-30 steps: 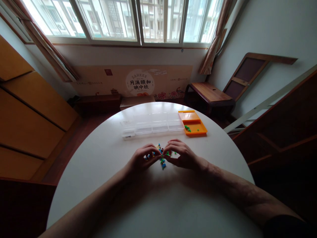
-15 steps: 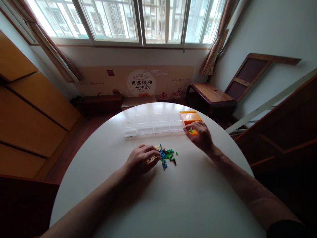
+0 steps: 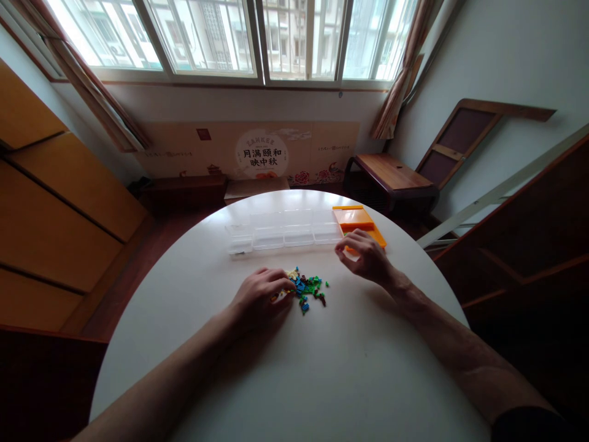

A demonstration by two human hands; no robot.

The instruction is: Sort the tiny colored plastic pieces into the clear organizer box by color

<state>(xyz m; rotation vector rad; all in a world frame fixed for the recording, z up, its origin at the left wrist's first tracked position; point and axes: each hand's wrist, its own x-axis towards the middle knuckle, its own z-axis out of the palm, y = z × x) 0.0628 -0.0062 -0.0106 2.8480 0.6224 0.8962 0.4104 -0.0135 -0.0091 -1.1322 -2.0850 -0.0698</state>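
A small pile of toy building bricks point(image 3: 304, 286), blue, green, brown, yellow and cream, lies on the white round table point(image 3: 294, 374). My left hand point(image 3: 263, 293) rests at the pile's left edge, fingers curled and a gap left between thumb and forefinger; yellow pieces show beside them. My right hand point(image 3: 363, 255) hovers at the near side of an orange tray point(image 3: 378, 236), thumb and fingers bent with space between them and no brick visible. Part of the tray's inside is hidden behind that hand.
Left of the orange tray stands a clear plastic compartment box point(image 3: 284, 238) in a row across the table's far side. Beyond the table's edge are a wooden stool point(image 3: 391, 172) and a leaning brown panel point(image 3: 464, 141). Windows fill the back wall.
My right hand has drawn slightly back and down from the orange tray; the green piece at its fingertips no longer shows. My left hand stays by the pile.
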